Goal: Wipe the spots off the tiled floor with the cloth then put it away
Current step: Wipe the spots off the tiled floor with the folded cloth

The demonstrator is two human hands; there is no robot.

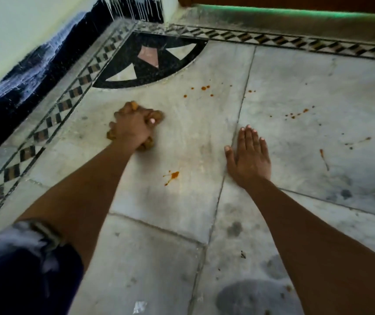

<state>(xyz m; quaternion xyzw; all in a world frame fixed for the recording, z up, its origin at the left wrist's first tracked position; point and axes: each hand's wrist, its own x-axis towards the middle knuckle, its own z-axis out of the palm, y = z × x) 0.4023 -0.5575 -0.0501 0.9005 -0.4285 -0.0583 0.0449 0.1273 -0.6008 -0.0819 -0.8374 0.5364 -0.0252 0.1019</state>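
Cloth [157, 115], centre-left of frame, is balled in the gripping left hand [132, 126] on the tiled floor [295, 87]; right hand [249, 155] lies flat, fingers [248, 136] straight; so tight a wad may smear orange spots [173, 175].

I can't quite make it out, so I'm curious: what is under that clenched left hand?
A bunched tan cloth, gripped by the left hand and pressed on the floor. What lies beneath the cloth itself is hidden.
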